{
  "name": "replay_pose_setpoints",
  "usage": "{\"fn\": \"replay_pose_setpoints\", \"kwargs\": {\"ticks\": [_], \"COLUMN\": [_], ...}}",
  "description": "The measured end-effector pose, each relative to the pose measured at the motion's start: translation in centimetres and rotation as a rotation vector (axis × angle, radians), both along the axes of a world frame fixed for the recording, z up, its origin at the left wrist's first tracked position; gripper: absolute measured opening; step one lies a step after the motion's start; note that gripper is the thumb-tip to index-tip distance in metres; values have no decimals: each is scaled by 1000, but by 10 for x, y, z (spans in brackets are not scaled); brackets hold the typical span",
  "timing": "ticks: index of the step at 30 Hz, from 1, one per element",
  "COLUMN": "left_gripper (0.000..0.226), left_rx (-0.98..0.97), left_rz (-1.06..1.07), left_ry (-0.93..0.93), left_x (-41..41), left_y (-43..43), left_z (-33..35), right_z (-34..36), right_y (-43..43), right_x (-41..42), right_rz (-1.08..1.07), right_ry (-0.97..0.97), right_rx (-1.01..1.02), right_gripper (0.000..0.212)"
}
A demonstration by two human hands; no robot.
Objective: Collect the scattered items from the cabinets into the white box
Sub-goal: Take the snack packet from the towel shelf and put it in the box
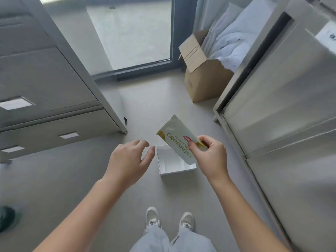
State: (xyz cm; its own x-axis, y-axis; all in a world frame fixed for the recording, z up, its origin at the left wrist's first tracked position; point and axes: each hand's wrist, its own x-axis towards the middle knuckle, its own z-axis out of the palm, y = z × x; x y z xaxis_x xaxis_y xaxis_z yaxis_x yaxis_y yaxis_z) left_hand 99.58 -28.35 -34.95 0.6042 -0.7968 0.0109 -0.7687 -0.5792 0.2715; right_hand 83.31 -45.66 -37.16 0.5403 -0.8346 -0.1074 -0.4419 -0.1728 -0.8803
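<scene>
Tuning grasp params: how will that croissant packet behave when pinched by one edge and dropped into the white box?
Likely light: the right hand holds the croissant packet with just its fingers at one edge. Probably semi-floppy film, though it holds its shape without drooping here. The glossy wrapper may be slippery. It should land flat in the white box, not roll.

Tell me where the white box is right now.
The white box sits open on the grey floor ahead of the person's shoes, low in the head view, partly behind the croissant packet pinched in the right hand.
</scene>
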Motion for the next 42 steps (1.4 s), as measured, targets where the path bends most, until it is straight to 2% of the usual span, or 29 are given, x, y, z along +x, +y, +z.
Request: {"fn": "replay_pose_setpoints", "kwargs": {"ticks": [7,12,15,19,24,30,37,42], "left_gripper": [52,42,38,43,47,45,52,49], "left_rx": [39,-3,-38,-71,-111,-123,-120,-57], "left_rz": [31,40,36,29,22,27,-45,-76], "left_ry": [126,150,132,105,84,139,19,15], "left_x": [21,34,46,64,75,72,86,86], "left_y": [-21,-43,-61,-85,-106,-93,-100,-94], "left_z": [-198,-344,-413,-478,-509,-514,-528,-541], "right_z": [-198,-342,-411,-478,-498,-505,-518,-543], "right_y": [-23,-46,-63,-83,-103,-93,-92,-95], "right_x": [31,53,63,82,109,99,106,95], "right_rz": [-30,-28,-28,-27,-27,-45,76,52], "right_ry": [35,6,-50,-111,-221,-217,-206,-187], "right_rx": [84,89,64,6,-55,36,-62,43], "right_gripper": [9,10,13,13,13,12,7,10]}}
